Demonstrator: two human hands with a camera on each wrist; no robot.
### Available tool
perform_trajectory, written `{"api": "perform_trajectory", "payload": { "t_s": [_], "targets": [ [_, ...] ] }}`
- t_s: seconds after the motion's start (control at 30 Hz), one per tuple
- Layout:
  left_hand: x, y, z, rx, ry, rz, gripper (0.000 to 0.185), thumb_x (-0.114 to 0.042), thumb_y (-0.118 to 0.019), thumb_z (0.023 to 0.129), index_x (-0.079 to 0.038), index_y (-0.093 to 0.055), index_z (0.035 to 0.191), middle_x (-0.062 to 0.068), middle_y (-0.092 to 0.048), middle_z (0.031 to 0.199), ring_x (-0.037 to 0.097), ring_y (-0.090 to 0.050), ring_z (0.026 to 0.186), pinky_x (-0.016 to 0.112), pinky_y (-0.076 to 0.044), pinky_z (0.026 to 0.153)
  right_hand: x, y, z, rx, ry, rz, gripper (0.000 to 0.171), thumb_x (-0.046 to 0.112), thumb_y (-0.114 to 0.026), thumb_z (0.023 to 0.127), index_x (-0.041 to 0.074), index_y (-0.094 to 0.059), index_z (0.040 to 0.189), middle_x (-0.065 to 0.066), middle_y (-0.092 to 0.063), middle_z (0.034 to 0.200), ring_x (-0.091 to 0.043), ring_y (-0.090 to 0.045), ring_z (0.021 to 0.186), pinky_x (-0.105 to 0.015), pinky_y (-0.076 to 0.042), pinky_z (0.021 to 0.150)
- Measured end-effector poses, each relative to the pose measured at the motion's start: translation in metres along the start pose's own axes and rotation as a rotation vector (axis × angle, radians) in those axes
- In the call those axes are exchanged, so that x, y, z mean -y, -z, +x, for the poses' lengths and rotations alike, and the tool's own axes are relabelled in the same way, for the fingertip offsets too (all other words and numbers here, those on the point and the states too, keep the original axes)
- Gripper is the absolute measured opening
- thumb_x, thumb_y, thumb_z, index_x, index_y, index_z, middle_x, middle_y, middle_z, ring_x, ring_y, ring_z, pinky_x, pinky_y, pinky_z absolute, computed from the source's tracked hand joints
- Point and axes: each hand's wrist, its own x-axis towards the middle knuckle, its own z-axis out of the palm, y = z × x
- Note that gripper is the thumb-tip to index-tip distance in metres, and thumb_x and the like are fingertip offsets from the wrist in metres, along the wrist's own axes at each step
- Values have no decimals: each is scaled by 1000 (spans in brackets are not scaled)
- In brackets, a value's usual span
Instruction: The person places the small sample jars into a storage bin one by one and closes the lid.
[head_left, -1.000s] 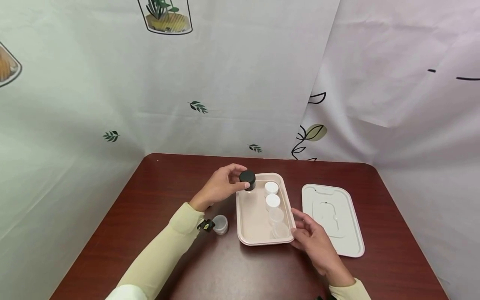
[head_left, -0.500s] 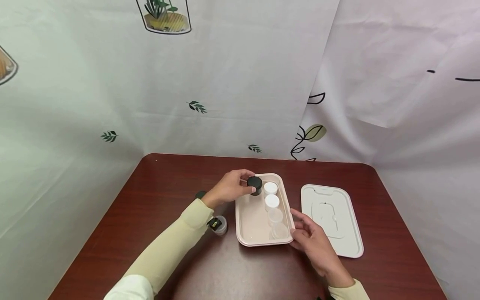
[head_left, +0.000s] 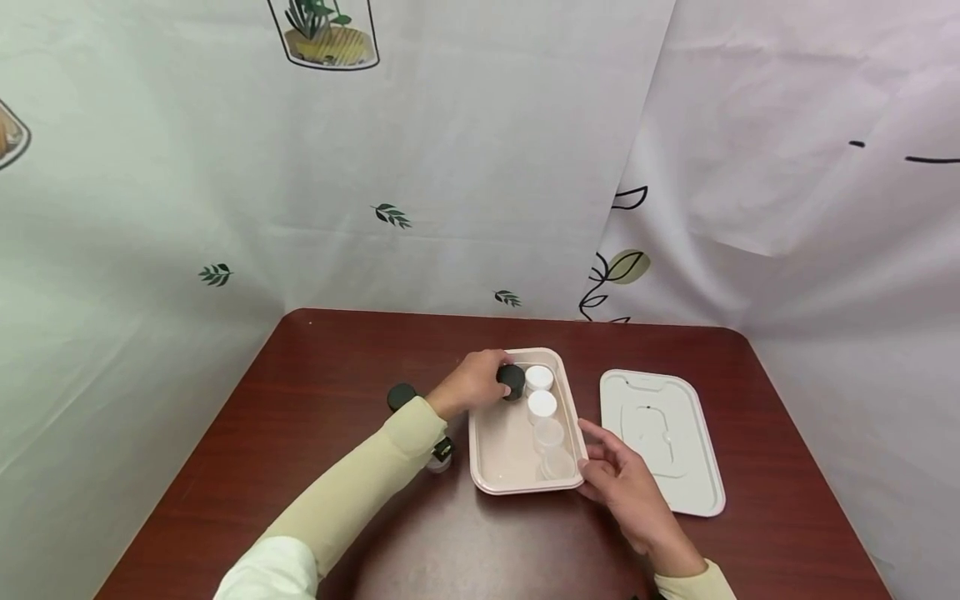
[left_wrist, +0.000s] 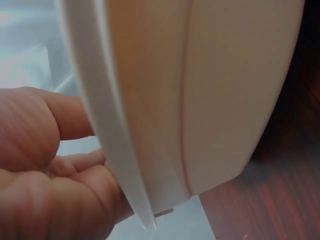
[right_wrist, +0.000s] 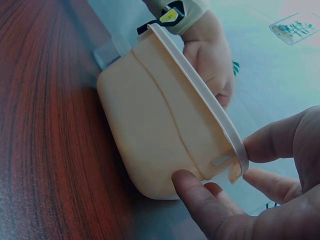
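My left hand (head_left: 474,381) reaches over the left rim of a pale pink rectangular container (head_left: 501,454) and holds a small black-lidded jar (head_left: 512,381) inside its far left corner. The left wrist view shows the container's outer wall (left_wrist: 230,100), which hides the jar from there. Along the container's right side stand two white-lidded jars (head_left: 542,405), then two translucent ones (head_left: 549,432) nearer me. My right hand (head_left: 628,487) grips the container at its near right corner. In the right wrist view, its fingers lie at the rim and against the outer wall (right_wrist: 145,130).
The container's white lid (head_left: 660,442) lies flat to the right. On the table left of the container stand another black-lidded jar (head_left: 401,396) and a clear jar (head_left: 438,464), partly hidden by the left wrist. A hanging cloth backs the brown table (head_left: 352,342).
My left hand has moved right and down, bringing the black-lidded jar from the left rim into the container beside the far white-lidded jar. The right hand keeps its place.
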Motion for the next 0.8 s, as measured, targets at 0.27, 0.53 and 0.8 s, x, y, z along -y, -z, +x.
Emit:
{"api": "perform_trajectory", "payload": {
  "t_s": [0.27,0.53,0.8],
  "targets": [
    [-9,-5,2,11,-32,130,27,1,-69,93,-2,-68,120,13,-72,114,21,-62,96,36,-56,90,1,0,0,4,9,-3,60,-3,-58,101,13,-47,157,-27,-60,130,-22,-70,105,-33,-64,83],
    [-15,-9,5,31,-21,225,22,6,-70,88,-3,-67,108,10,-70,99,20,-55,84,30,-50,79,3,-1,0,0,3,-2,60,-4,-58,100,13,-48,157,-27,-60,128,-23,-71,105,-35,-64,83],
    [-15,-12,4,21,-39,267,17,5,-71,87,-5,-65,99,7,-66,91,19,-54,80,31,-49,78,1,-1,0,-4,-1,1,60,-4,-58,101,13,-48,157,-27,-60,129,-24,-70,106,-33,-64,83]
  ]
}}
